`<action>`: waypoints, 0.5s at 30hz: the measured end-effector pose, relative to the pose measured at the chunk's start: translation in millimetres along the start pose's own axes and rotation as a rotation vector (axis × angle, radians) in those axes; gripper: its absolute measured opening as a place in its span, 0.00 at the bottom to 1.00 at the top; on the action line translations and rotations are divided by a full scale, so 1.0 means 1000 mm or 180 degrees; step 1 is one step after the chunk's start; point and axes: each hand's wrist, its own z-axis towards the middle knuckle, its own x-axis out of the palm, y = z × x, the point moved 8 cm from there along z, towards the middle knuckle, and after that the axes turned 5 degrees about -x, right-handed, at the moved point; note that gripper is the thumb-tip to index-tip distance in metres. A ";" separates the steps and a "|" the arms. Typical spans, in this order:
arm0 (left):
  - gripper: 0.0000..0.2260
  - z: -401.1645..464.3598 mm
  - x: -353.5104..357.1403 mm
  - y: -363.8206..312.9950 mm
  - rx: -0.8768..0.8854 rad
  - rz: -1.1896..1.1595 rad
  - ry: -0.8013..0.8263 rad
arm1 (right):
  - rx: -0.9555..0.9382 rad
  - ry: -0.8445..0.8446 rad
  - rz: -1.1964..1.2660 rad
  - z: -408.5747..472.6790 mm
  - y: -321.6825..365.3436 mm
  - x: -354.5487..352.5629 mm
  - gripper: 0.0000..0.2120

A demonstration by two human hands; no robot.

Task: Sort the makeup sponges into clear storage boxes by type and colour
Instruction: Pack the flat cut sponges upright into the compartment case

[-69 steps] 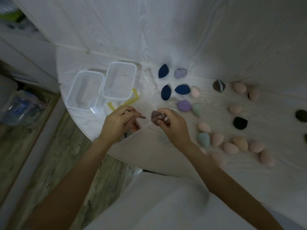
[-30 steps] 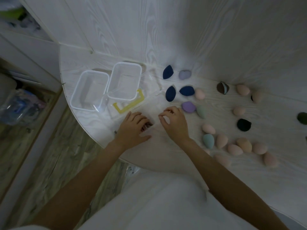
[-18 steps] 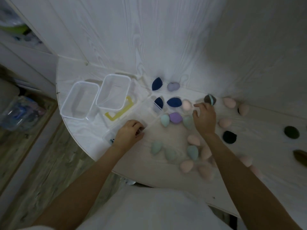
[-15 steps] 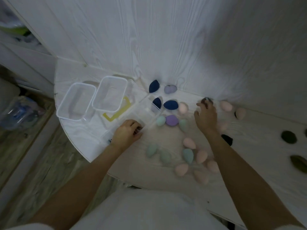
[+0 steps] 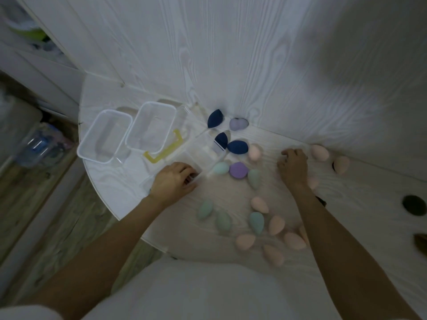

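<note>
Loose sponges lie on the white table [image 5: 346,204]: dark blue ones [image 5: 238,147], a purple one [image 5: 238,170], mint ones [image 5: 256,222] and several pink ones [image 5: 276,225]. My left hand [image 5: 173,181] grips the near corner of a clear box [image 5: 203,153]; something dark shows inside by my fingers. My right hand [image 5: 293,167] is further right, its fingers curled down over the spot where the brown sponge lay; the sponge itself is hidden under it.
Two clear boxes, one [image 5: 89,131] beside the other [image 5: 167,131], stand open at the far left, with a yellow lid frame [image 5: 161,153] by them. The table's curved edge [image 5: 104,204] drops to the floor on the left. Dark sponges [image 5: 414,204] lie far right; a white wall rises behind.
A brown sponge went from my right hand down by my left. My right hand then reached right and closed over the other brown sponge. My left hand stayed on the clear box.
</note>
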 end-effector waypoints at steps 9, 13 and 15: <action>0.20 0.001 -0.001 0.009 0.0286 0.0038 0.0255 | 0.0507 0.0093 -0.0660 -0.006 -0.009 -0.007 0.14; 0.21 0.002 0.003 0.010 0.0264 -0.0020 0.0369 | 0.0527 0.0227 -0.0535 -0.013 -0.006 -0.006 0.17; 0.21 0.001 0.005 0.011 0.0250 -0.0071 0.0371 | 0.0460 -0.0054 -0.0184 -0.019 0.007 -0.014 0.18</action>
